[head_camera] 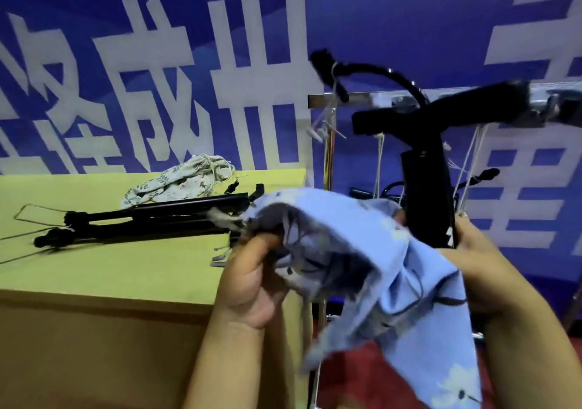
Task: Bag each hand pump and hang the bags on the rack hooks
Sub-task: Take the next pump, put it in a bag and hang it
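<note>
Gripping one blue bag (393, 251) and one pump (425, 188), both hands (left (252, 279), right (485, 251)); two pumps (151, 219) tabled.

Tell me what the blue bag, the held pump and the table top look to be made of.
Blue bag: soft woven cloth, matte, with a flower print; it folds and drapes between the left hand and right hand. Pump: matte black body, probably plastic or painted metal; a shiny silver part near its handle looks like metal. Table top: flat, matte yellow-green, possibly board or laminate; blur leaves it open.
</note>
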